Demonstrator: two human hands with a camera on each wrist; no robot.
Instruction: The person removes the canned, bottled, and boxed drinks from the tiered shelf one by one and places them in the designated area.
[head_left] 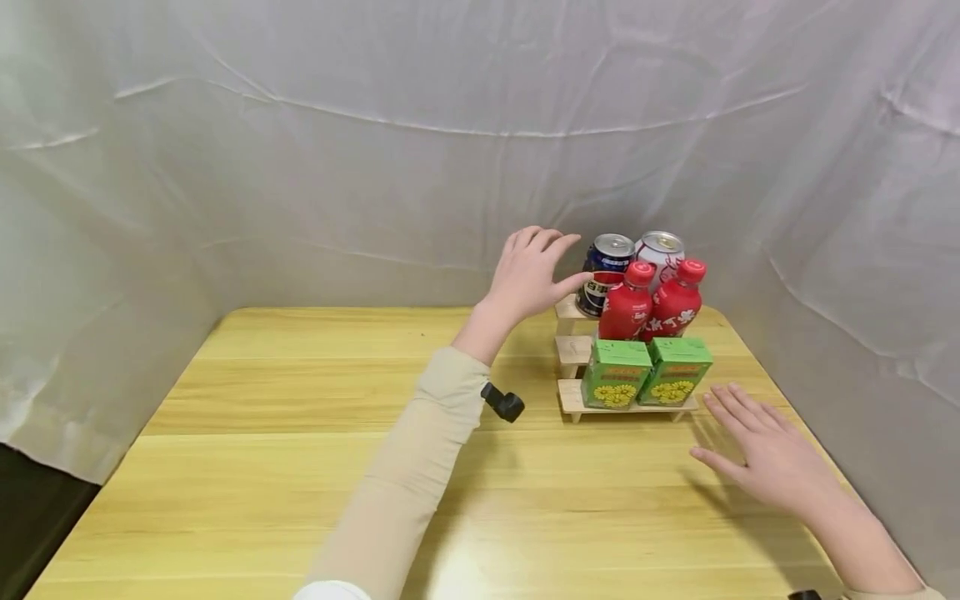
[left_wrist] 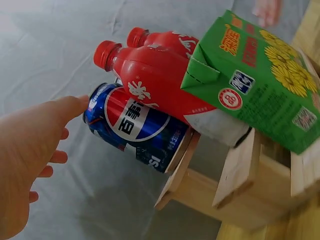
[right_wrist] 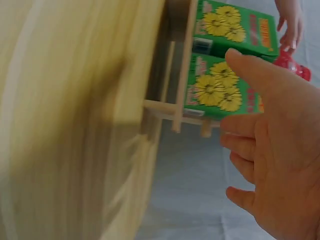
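My left hand (head_left: 528,275) is beside the blue Pepsi can (head_left: 604,271) at the back left of a small tiered wooden stand (head_left: 573,396). In the left wrist view the thumb tip overlaps the can's upper edge; whether it touches, I cannot tell. The other fingers curve loosely, holding nothing. A white can (head_left: 662,246) stands right of the Pepsi. Before them are two red bottles (head_left: 626,310) with red caps, and in front two green drink cartons (head_left: 617,375) with yellow flowers. My right hand (head_left: 772,454), fingers outstretched, hovers near the front right of the stand, apart from the cartons.
The stand sits toward the right rear of a light wooden table (head_left: 300,467). Grey-white cloth (head_left: 420,183) hangs behind the table and along both sides. Bare tabletop stretches left of the stand. A small black device (head_left: 504,403) is strapped at the left wrist.
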